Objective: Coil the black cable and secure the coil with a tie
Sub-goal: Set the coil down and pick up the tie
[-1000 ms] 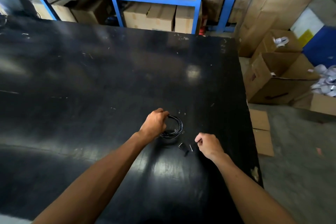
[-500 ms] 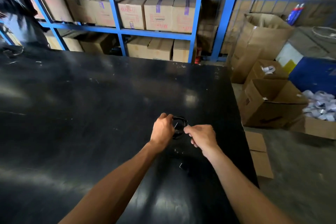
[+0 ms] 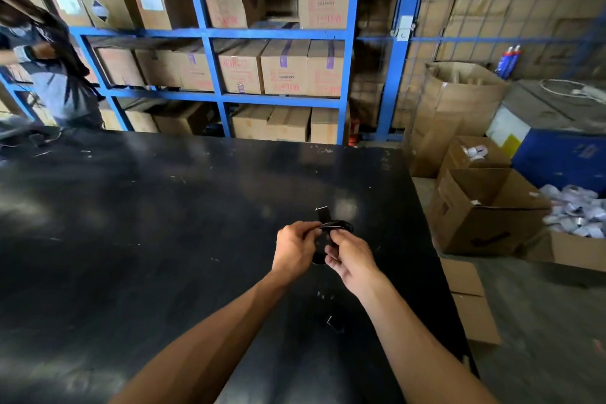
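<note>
Warehouse bay: blue steel racking [image 3: 210, 33] stacked with brown cartons behind a broad black worktop [image 3: 164, 223], open cardboard boxes [image 3: 485, 216] on the floor off its right edge; another person stands at the far left corner of the worktop. Item: black cable [image 3: 339, 225], already gathered into a small coil and lifted just clear of the worktop, toward its right side, between the wearer's two hands. Handling, as judged: light, limp and springy, the loops likely to splay if pressure is released; smooth jacket, probably a little slippery; not fragile, though sharp kinks are best avoided. Best hold is a pinch across the bunched loops at one side, leaving the rest of the ring free for wrapping. Tie [image 3: 323, 214]: a short dark strip with a pale tip stands up above the coil, on the side farther from the wearer; it reads as the tie, one end caught with the loops, not yet closed round them. Left hand [image 3: 295, 248]: fingers curled tight, pinching the coil's left side. Right hand [image 3: 352, 257]: narrowly closed, fingertips nipping the bundle at its near side, thumb on top. One small dark strip [image 3: 334, 324] lies on the worktop nearer the wearer than the coil, probably a spare tie.
</note>
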A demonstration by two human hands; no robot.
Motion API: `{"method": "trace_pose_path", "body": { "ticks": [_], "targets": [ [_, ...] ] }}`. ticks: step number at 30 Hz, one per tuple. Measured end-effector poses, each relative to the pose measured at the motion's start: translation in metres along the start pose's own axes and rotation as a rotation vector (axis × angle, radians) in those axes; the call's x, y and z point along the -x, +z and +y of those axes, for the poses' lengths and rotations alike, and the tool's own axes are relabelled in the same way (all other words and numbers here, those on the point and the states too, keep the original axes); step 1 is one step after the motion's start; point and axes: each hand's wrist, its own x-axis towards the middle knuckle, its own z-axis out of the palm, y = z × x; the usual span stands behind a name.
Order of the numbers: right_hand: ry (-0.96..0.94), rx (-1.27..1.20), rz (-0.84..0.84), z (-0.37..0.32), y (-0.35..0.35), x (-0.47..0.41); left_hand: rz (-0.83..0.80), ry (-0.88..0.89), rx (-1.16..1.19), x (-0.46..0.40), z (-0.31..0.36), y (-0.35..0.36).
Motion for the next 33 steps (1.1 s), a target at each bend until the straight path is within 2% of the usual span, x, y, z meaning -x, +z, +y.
{"method": "trace_pose_path", "body": {
  "ticks": [7,13,16,20,23,28,33],
  "targets": [
    [-0.06,0.09,-0.035,-0.001,-0.001,0.0,-0.076,-0.31,0.201,-0.012,0.003,-0.001],
    [-0.089,0.183,-0.074,-0.005,-0.004,-0.003,-0.246,-0.474,0.489,-0.016,0.011,-0.004],
    [-0.093,0.229,-0.072,-0.007,-0.008,-0.002,-0.26,-0.487,0.552,-0.016,0.01,-0.003],
    [-0.157,0.354,-0.049,-0.011,-0.009,-0.003,-0.201,-0.426,0.549,-0.016,0.002,-0.004],
    [-0.251,0.463,0.037,-0.017,-0.007,-0.001,-0.158,-0.338,0.361,-0.014,-0.006,-0.002],
    [-0.331,0.26,0.122,-0.027,0.0,0.01,-0.076,-0.084,0.117,-0.004,-0.001,0.005],
    [-0.232,0.127,0.048,-0.039,0.002,0.016,0.048,0.29,-0.198,-0.003,-0.004,0.001]
  ]
}}
